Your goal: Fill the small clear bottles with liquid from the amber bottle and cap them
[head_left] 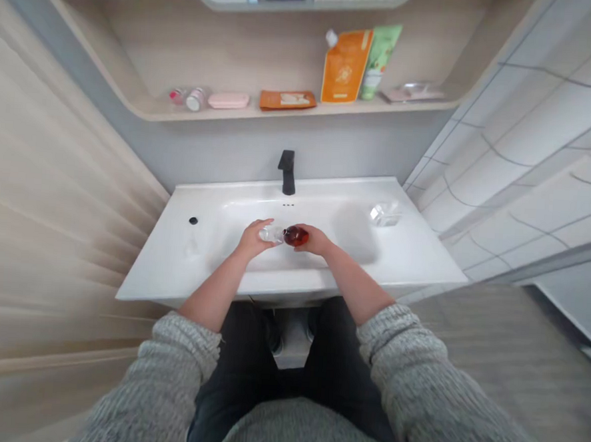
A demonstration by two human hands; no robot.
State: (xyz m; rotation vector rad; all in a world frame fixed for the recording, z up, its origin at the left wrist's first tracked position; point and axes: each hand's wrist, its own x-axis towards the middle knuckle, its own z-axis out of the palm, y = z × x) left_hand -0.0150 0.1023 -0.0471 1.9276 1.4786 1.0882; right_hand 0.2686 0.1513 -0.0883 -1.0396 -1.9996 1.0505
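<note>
My left hand [250,239] is closed around a small clear cup [271,233] over the sink basin. In my right hand [317,240] is a small bottle of dark red-brown liquid [296,236]. The bottle is tipped toward the left, its neck right by the cup's rim. Whether the two touch, and whether liquid flows between them, I cannot make out. On the left of the white washbasin [157,259] lies a small round black cap [193,221], with a faint clear object [191,248] in front of it.
A black faucet [288,174] rises behind the basin. A clear box [384,214] stands on the right ledge. Above, a wooden shelf [262,111] holds an orange pouch [345,67], a green tube [380,61], a pink case [228,101] and an orange packet [287,100]. A curtain [51,199] hangs at left.
</note>
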